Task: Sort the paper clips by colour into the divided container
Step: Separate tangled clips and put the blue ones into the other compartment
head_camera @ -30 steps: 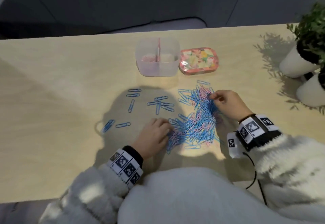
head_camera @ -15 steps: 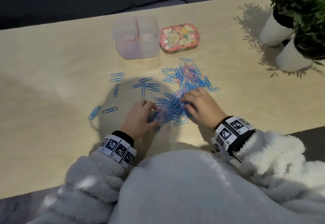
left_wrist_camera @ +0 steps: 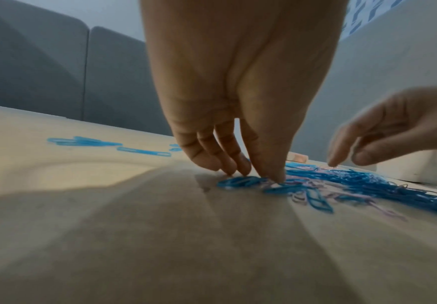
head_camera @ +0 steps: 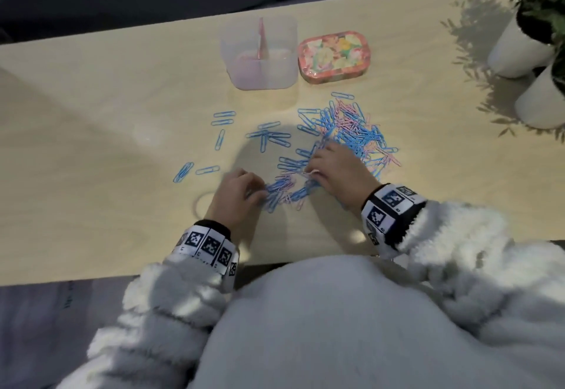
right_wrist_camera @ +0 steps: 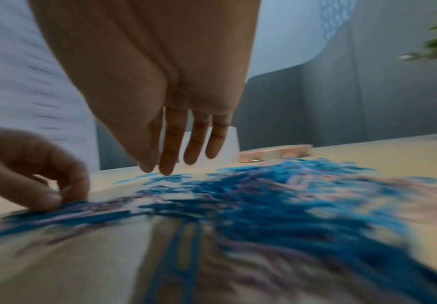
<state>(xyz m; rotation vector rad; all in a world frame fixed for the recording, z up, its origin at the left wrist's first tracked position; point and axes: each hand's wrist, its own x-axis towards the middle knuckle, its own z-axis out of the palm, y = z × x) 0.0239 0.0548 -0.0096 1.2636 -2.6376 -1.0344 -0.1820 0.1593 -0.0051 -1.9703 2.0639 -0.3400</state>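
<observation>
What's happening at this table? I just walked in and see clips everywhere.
A person is sorting a mixed pile of blue and pink paper clips on a wooden table. The left hand has its fingertips pressed on clips at the pile's near edge; the right hand reaches over the pile. The divided container stands behind it, apparently with pink clips inside, beside a floral tin.
</observation>
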